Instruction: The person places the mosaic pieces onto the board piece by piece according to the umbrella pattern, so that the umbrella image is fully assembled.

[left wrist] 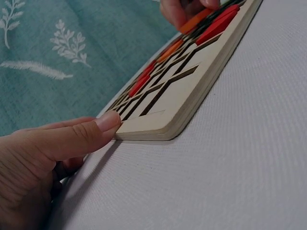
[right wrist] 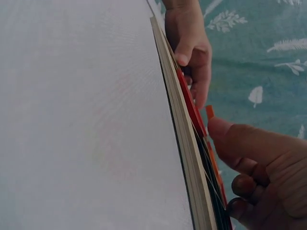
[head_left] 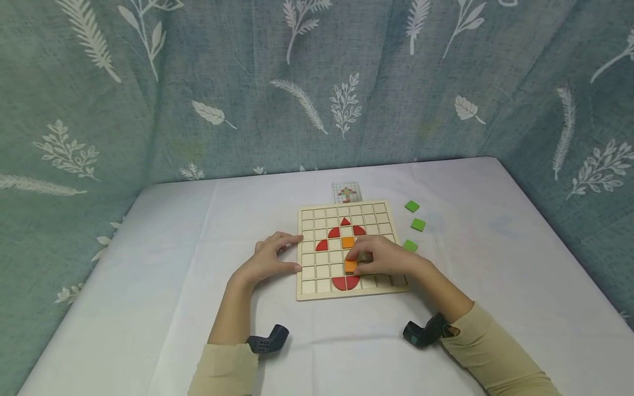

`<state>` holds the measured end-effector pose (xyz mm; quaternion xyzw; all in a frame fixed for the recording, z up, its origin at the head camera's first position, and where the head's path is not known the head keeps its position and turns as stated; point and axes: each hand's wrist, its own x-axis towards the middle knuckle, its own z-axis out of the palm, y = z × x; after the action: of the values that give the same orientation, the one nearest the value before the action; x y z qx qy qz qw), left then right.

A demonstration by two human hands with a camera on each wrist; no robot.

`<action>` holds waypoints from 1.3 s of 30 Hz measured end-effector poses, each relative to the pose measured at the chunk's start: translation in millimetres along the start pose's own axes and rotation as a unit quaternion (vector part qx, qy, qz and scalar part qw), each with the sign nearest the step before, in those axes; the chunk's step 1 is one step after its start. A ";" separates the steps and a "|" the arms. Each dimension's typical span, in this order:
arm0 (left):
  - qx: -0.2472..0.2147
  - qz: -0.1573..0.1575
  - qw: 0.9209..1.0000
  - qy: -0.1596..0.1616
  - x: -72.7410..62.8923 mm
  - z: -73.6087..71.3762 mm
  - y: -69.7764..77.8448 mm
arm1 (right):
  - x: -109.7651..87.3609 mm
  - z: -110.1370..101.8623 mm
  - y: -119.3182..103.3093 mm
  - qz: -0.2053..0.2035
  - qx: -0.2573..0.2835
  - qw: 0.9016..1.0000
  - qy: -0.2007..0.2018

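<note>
right hand [head_left: 378,256]: thumb and fingers closed in a pinch on an orange tile [head_left: 350,267], over the near half of the gridded board [head_left: 308,275], above the pair of red pieces [head_left: 339,283] nearest the person. left hand [head_left: 269,256]: spread, thumb and forefinger well apart, tips at the board's left edge; it grips no tile.

handling (judged): tile is probably wood, light and stiff, hard to break; its smooth faces may slip a little in dry fingers. best hold is by opposite edges, keeping the underside free for the recess. board looks stiff and flat, light enough to slide on the cloth-covered bench [head_left: 173,264]; a light touch at the rim should steady it.

hard to make out: cells beneath the right hand are hidden, contents unknown. cannot tell whether the tile touches the board; in the right wrist view the board is nearly edge-on. of the three green tiles [head_left: 418,224], the nearest is partly covered by the right hand. print on the card [head_left: 346,193] at the far edge is too small to read.
</note>
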<state>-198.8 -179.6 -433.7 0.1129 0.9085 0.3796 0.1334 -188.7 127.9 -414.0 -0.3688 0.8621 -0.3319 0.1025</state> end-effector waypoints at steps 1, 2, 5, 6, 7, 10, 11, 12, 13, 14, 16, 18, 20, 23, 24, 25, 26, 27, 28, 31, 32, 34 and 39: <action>0.000 0.001 1.000 0.000 0.0 0.0 0.0 | 0.2 0.7 0.0 -0.002 -0.002 1.000 -0.002; 0.001 0.002 1.000 0.000 0.1 0.0 0.0 | 0.5 1.4 0.2 -0.005 -0.006 1.000 -0.003; 0.001 0.002 1.000 0.002 0.2 0.3 -0.4 | 1.3 2.0 -0.3 -0.005 -0.007 1.000 -0.007; 0.001 0.002 1.000 0.002 0.2 0.5 -0.5 | 1.1 1.7 -0.6 -0.006 -0.006 1.000 -0.009; 0.000 0.001 1.000 0.003 0.1 0.6 -0.7 | 1.0 1.6 -0.8 -0.005 -0.004 1.000 -0.010; -0.004 -0.001 1.000 0.003 -0.7 1.0 -0.5 | 0.7 1.3 -1.2 -0.004 -0.001 1.000 -0.015; -0.006 -0.002 1.000 0.002 -1.1 0.9 -0.4 | 0.5 1.0 -1.5 -0.002 -0.001 1.000 -0.016; -0.008 -0.002 1.000 0.002 -1.5 0.8 -0.1 | 0.4 0.8 -1.5 -0.002 0.000 1.000 -0.016; -0.008 -0.002 1.000 0.001 -1.9 0.7 -0.1 | 0.5 0.8 -1.4 -0.001 0.002 1.000 -0.016; -0.008 -0.002 1.000 0.000 -2.2 0.5 0.1 | 0.5 0.6 -1.2 -0.001 0.003 1.000 -0.016; -0.010 -0.002 1.000 -0.001 -2.6 0.0 0.4 | 0.4 0.1 -0.1 -0.002 0.005 1.000 -0.014; -0.010 0.000 1.000 -0.001 -2.4 -0.1 0.4 | 0.0 -0.6 2.2 0.000 0.006 1.000 -0.011; -0.010 -0.001 1.000 0.000 -2.1 -0.2 0.7 | -1.0 -2.0 3.5 0.006 0.009 1.000 -0.009; -0.010 -0.002 1.000 0.002 -1.7 0.2 1.0 | -2.9 -4.7 5.1 0.028 0.018 0.999 -0.005; -0.010 -0.003 1.000 0.002 -1.6 0.3 1.1 | -3.5 -5.9 5.1 0.035 0.020 0.999 -0.003; -0.009 -0.003 1.000 0.003 -1.6 0.4 1.1 | -3.8 -6.5 6.2 0.041 0.023 0.999 0.000; -0.010 -0.003 1.000 0.003 -1.5 0.6 1.1 | -4.3 -7.4 6.8 0.047 0.027 0.999 0.003; -0.009 -0.003 1.000 0.003 -1.5 0.7 1.0 | -4.8 -8.0 8.0 0.055 0.031 0.998 0.006; -0.009 -0.003 1.000 0.003 -1.5 0.7 1.0 | -5.3 -8.8 8.7 0.060 0.035 0.998 0.009; -0.009 -0.004 1.000 0.003 -1.6 0.7 0.9 | -5.8 -11.2 11.8 0.066 0.049 0.996 0.018; -0.008 -0.003 1.000 0.003 -1.7 0.7 0.6 | -6.2 -12.3 12.5 0.069 0.053 0.996 0.021; -0.007 -0.002 1.000 0.003 -1.8 0.4 0.3 | -7.1 -15.1 14.2 0.071 0.062 0.995 0.030; -0.008 0.003 1.000 0.004 -1.4 -0.1 -0.1 | -12.7 -24.6 19.9 0.084 0.074 0.992 0.055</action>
<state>-197.5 -180.1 -433.5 0.1134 0.9057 0.3874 0.1299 -201.3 159.1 -409.1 -0.2678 0.8673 -0.4051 0.1098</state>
